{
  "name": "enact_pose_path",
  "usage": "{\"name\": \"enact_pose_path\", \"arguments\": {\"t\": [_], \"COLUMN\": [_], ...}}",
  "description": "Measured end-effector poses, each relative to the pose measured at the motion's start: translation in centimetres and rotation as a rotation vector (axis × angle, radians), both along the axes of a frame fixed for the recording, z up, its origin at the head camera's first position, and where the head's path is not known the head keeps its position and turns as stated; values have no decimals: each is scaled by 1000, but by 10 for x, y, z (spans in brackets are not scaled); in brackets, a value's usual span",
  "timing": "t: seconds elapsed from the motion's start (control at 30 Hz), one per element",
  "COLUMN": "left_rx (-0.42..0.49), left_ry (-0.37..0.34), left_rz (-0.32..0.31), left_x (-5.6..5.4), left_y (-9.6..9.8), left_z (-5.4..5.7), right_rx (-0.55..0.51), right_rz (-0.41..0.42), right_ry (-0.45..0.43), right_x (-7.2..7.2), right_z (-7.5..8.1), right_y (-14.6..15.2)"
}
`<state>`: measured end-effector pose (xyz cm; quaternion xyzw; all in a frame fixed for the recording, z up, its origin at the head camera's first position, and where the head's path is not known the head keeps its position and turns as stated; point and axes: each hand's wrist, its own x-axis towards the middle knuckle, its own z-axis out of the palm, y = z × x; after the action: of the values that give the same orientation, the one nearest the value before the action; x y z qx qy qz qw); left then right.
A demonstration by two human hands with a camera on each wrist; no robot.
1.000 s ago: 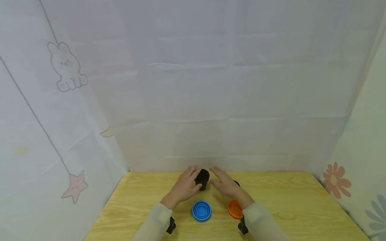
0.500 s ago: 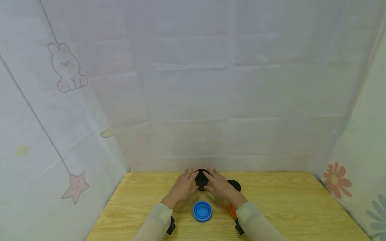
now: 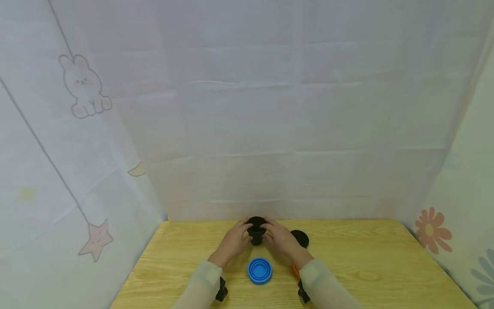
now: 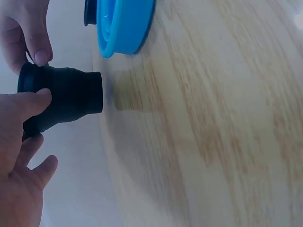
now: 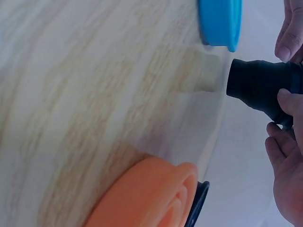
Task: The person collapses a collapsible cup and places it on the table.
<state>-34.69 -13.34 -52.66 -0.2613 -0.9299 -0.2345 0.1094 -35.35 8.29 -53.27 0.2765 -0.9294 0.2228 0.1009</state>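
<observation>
A black collapsible cup [image 3: 256,237], pulled out to its tall stepped form, stands upright between the two hands near the back of the table. My left hand [image 3: 233,240] grips its wide upper part from the left; in the left wrist view the thumb presses on the black wall [image 4: 71,94]. From the right, my right hand [image 3: 283,241] holds the same upper part with bent fingers. The narrow base points down; whether it touches the wood I cannot tell. Nearer to me lies a flattened blue collapsible cup [image 3: 260,271].
Partly hidden under the right forearm is a flattened orange collapsible cup [image 5: 147,196]. A flat black round piece [image 3: 299,238] lies just right of the right hand. The wooden table [image 3: 366,262] ends at a pale cloth wall [image 3: 247,180] behind; patterned cloth hangs on both sides.
The right hand has moved left to the black cup, uncovering the black round piece and covering more of the orange cup. Both hands have closed in from beside the cup to grip it.
</observation>
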Motion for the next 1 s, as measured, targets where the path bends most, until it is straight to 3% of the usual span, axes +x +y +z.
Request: {"name": "enact_pose_path", "arguments": {"t": [0.27, 0.4, 0.6, 0.73, 0.9, 1.0], "left_rx": [157, 241, 413, 515, 554, 568], "left_ry": [-11, -7, -82, -149, -202, -232], "left_rz": [-11, -27, -99, -137, -175, -174], "left_x": [5, 10, 22, 32, 53, 65], "left_y": [-5, -6, -4, -1, 1, 3], "left_z": [5, 12, 26, 35, 39, 38], "right_rx": [-142, -262, -447, -503, -511, -511], "right_rz": [13, 69, 121, 171, 280, 292], "right_ry": [-78, -74, -129, -164, -208, -237], "right_x": [5, 11, 28, 40, 54, 61], "right_z": [8, 16, 31, 38, 41, 40], "right_y": [8, 14, 23, 31, 39, 42]}}
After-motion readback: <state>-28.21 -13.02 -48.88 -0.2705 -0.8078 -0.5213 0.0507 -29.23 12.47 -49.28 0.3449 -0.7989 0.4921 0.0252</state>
